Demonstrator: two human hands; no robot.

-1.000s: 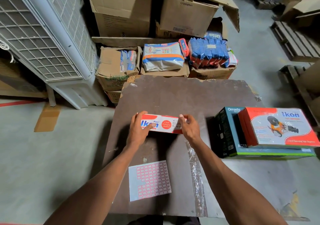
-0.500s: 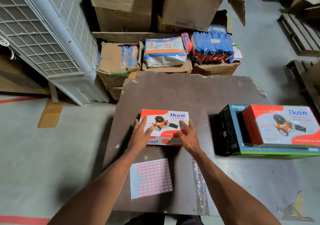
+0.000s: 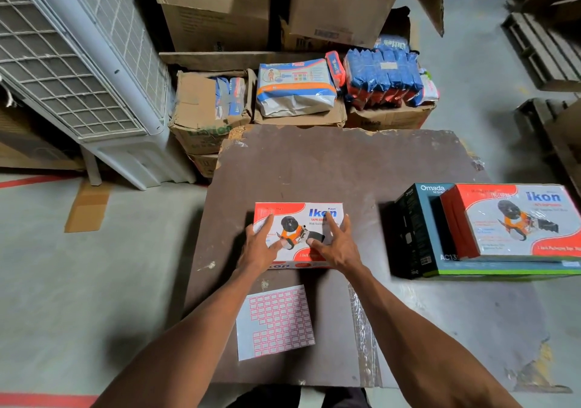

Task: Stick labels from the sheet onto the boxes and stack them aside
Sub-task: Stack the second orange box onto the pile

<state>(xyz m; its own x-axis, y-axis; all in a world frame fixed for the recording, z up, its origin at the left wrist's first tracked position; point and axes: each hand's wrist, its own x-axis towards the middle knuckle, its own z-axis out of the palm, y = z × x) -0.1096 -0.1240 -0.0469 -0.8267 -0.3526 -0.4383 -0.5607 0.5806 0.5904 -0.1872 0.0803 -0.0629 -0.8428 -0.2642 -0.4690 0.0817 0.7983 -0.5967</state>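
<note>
On the table [image 3: 345, 168], the label sheet [image 3: 274, 322] lies before the Ikon box [image 3: 297, 234]; 2 stacked boxes [image 3: 490, 231] sit right.

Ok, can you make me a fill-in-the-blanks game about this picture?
1. Both hands, left hand and right hand, rest on the ____ box.
2. The label sheet lies ____ to the person than that box.
3. Another Ikon box sits on top of the ____ box.

Missing words: Ikon; nearer; Omada
</note>
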